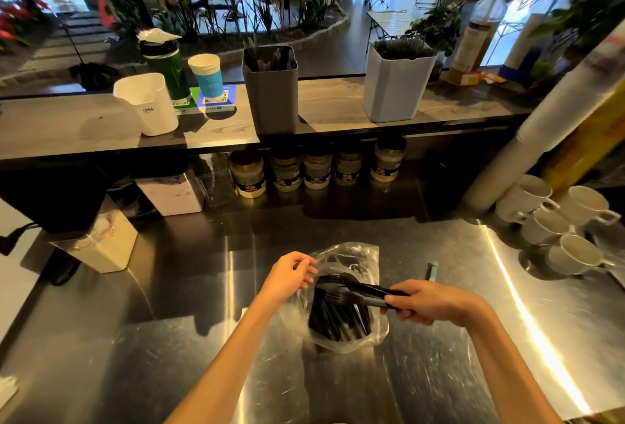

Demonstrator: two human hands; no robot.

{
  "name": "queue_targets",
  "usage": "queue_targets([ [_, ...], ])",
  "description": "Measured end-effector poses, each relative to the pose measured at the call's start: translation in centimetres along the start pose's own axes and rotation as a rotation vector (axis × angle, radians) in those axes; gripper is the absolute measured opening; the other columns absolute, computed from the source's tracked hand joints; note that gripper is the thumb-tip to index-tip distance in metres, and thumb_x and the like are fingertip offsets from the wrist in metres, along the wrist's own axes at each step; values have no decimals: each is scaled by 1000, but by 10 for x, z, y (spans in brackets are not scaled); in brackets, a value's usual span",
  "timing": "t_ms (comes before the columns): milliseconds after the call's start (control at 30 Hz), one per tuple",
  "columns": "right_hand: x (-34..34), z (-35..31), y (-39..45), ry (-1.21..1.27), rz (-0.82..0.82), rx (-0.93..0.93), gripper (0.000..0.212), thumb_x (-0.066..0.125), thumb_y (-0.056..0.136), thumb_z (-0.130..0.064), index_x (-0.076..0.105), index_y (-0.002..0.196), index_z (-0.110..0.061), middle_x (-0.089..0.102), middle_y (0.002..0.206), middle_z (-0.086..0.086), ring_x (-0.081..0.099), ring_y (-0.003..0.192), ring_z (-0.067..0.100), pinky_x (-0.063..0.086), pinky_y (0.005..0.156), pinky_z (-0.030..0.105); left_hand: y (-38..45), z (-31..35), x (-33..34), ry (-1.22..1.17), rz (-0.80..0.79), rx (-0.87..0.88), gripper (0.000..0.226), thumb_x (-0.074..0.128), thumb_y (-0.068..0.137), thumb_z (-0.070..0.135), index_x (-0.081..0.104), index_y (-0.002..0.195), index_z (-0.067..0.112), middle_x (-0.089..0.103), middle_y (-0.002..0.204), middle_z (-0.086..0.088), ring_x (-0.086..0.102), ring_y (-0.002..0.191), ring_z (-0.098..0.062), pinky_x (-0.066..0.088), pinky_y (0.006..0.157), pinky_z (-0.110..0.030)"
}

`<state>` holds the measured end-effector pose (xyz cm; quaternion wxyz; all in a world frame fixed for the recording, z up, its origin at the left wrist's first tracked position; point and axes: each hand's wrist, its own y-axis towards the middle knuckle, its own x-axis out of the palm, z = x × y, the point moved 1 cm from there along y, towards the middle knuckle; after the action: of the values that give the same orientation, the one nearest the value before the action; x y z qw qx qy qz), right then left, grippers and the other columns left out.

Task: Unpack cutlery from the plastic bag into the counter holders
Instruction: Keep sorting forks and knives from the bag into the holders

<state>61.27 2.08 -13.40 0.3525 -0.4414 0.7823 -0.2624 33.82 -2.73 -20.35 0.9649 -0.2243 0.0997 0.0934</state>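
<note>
A clear plastic bag [367, 254] lies on the steel worktop, packed with black plastic cutlery [334, 322]. My right hand [429, 302] grips a small bunch of black forks [358, 290] by the handles, their heads over the bag's mouth. At the bag's left rim my left hand [291, 271] pinches the plastic edge. On the raised counter behind stand a white holder [148, 105], a dark grey holder [270, 95] with dark cutlery in it, and a pale blue-grey holder [395, 85] full of dark utensils.
Several spice jars [314, 170] line the shelf under the counter. White mugs [554, 220] crowd the right side beside a tall roll [554, 126]. A paper cup [207, 75] and green bottle [165, 65] stand near the white holder. A small blue-grey object [432, 270] lies right of the bag.
</note>
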Motion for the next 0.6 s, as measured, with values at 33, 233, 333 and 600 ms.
queue_targets([
  [33, -1, 0, -2, 13, -2, -14, 32, 46, 107, -32, 65, 117, -7, 49, 71, -7, 41, 57, 3, 34, 53, 17, 0, 1, 0, -12, -9, -7, 25, 43, 106, 15, 66, 111, 6, 73, 101, -13, 65, 80, -18, 56, 78, -33],
  [233, -2, -5, -10, 277, -27, -192, 31, 45, 107, -29, 64, 121, -9, 45, 70, -7, 35, 57, 6, 26, 53, 20, -9, 13, 2, -251, 19, -83, 37, 41, 107, 33, 63, 108, 4, 71, 89, -8, 68, 72, -17, 58, 66, -26],
  [333, 6, -12, -5, 400, 49, -287, 30, 45, 107, -32, 64, 118, -12, 46, 71, -6, 35, 58, 5, 26, 52, 18, -14, 29, 11, -580, -36, -152, 58, 40, 100, 54, 61, 109, 1, 74, 96, -22, 73, 79, -30, 62, 76, -37],
  [600, 46, -42, 18, 499, 201, -388, 31, 44, 108, -28, 61, 125, -10, 53, 72, -4, 42, 55, 2, 34, 50, 14, -46, 65, 45, -706, -237, 141, 37, 52, 103, 28, 59, 128, 3, 70, 125, -13, 64, 122, -27, 50, 103, -40],
])
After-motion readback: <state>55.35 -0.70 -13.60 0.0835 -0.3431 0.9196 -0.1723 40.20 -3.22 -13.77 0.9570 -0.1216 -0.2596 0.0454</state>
